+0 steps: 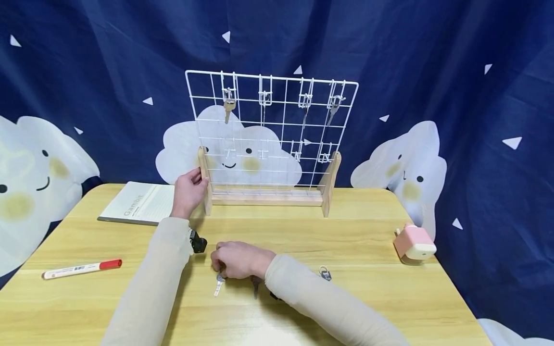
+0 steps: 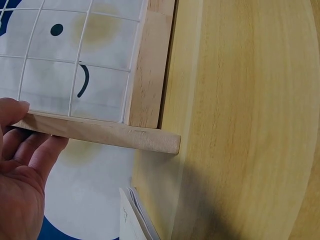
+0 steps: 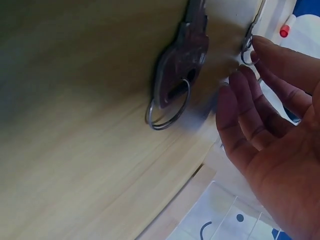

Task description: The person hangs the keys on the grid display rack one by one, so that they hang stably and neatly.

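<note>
My left hand point(image 1: 189, 192) grips the wooden side post point(image 2: 100, 131) of a white wire grid rack point(image 1: 283, 122), thumb on one face and fingers on the other. Low over the table, my right hand point(image 1: 240, 259) pinches a silver key point(image 1: 218, 284) by its ring end between thumb and index finger, the other fingers loosely bent. A dark key point(image 3: 181, 70) with a split ring point(image 3: 170, 117) lies on the table beside that hand. Farther right is another key point(image 1: 325, 274), partly behind the right sleeve. From the rack's upper hooks hang several keys, among them a brass-coloured key point(image 1: 229, 109).
Lower hooks point(image 1: 324, 156) sit on the grid. A notebook point(image 1: 138, 202) lies left of the rack, behind the left wrist. A red-capped marker point(image 1: 82, 269) is at the table's left. A pink and white block-shaped thing point(image 1: 414, 244) stands near the right edge. A blue curtain point(image 1: 277, 38) hangs behind.
</note>
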The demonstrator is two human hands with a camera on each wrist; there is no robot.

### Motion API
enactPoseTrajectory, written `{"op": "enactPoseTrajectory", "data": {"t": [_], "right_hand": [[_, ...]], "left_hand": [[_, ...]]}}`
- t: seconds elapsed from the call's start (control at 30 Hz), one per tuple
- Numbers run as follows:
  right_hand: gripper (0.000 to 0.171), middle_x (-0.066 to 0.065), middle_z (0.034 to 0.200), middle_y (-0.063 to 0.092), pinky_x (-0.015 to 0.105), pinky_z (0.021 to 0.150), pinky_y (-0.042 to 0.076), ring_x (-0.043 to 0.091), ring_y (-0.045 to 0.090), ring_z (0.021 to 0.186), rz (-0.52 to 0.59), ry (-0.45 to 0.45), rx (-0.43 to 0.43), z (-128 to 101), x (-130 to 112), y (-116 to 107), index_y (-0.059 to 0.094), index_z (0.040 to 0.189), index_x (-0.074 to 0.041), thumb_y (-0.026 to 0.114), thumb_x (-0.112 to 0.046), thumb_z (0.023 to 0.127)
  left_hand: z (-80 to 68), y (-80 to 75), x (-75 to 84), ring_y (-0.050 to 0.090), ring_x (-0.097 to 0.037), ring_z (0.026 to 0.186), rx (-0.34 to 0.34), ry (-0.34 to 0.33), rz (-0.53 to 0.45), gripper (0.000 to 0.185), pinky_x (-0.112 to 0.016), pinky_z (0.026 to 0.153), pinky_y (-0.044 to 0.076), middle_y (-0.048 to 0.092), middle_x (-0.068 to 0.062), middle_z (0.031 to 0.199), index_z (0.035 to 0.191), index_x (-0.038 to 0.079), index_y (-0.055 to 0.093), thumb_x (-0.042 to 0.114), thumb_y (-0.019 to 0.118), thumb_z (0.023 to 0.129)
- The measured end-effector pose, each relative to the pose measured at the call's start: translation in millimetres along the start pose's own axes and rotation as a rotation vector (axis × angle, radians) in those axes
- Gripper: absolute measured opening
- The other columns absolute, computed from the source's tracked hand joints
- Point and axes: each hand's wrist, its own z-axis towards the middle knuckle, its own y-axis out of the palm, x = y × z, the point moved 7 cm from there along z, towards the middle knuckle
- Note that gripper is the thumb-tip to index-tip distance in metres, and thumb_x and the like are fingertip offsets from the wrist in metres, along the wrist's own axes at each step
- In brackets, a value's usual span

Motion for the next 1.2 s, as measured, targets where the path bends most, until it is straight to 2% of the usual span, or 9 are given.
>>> {"op": "enactPoseTrajectory", "data": {"t": [0.23,0.5,0.7,0.87,1.03,1.2], "right_hand": [[0.025,-0.014,0.077,0.055,0.010,0.068,0.043,0.003,0.052,0.075,0.050,0.015,0.010,-6,8,-4,0.063,0.080,-0.019,0.068,0.005,0.081],[0.018,-0.013,0.083,0.062,0.010,0.074,0.047,0.001,0.055,0.078,0.168,0.010,0.068,-22,20,-19,0.069,0.087,-0.016,0.069,0.002,0.086],[0.017,-0.011,0.086,0.064,0.008,0.076,0.047,0.001,0.057,0.081,0.194,-0.012,0.114,-29,27,-31,0.070,0.092,-0.012,0.067,0.004,0.086],[0.014,-0.006,0.085,0.066,0.009,0.075,0.048,0.005,0.060,0.080,0.243,-0.013,0.169,-36,32,-43,0.070,0.091,-0.007,0.067,0.006,0.086],[0.014,-0.005,0.080,0.064,0.012,0.070,0.048,0.005,0.056,0.074,0.273,-0.011,0.236,-44,37,-55,0.070,0.089,-0.006,0.067,0.007,0.086],[0.012,-0.005,0.084,0.066,0.012,0.073,0.050,0.004,0.058,0.077,0.301,0.008,0.266,-46,43,-64,0.069,0.090,-0.008,0.068,0.004,0.087]], "left_hand": [[-0.2,1.5,0.1,0.054,-0.032,0.123,-0.005,-0.007,0.009,0.046,-0.036,0.100,0.047,0.053,-0.026,0.134,0.141,-0.008,0.045,0.007,0.055,0.099],[2.2,4.2,1.4,0.054,-0.031,0.122,-0.009,0.005,-0.009,0.046,-0.035,0.100,0.048,0.054,-0.026,0.133,0.141,-0.008,0.046,0.007,0.056,0.098],[2.7,2.5,-3.1,0.054,-0.030,0.123,-0.001,-0.012,-0.013,0.046,-0.034,0.101,0.048,0.054,-0.026,0.134,0.141,-0.008,0.046,0.007,0.055,0.098],[1.6,1.9,-4.6,0.055,-0.031,0.122,-0.003,-0.005,-0.012,0.046,-0.034,0.100,0.048,0.054,-0.026,0.133,0.140,-0.009,0.046,0.008,0.055,0.098],[1.2,1.4,-4.4,0.054,-0.031,0.122,-0.001,-0.002,-0.008,0.046,-0.033,0.099,0.048,0.054,-0.026,0.133,0.141,-0.008,0.046,0.008,0.055,0.098],[2.2,0.8,-5.6,0.055,-0.029,0.122,-0.002,-0.006,0.005,0.046,-0.033,0.100,0.048,0.054,-0.024,0.134,0.141,-0.006,0.046,0.008,0.056,0.098]]}}
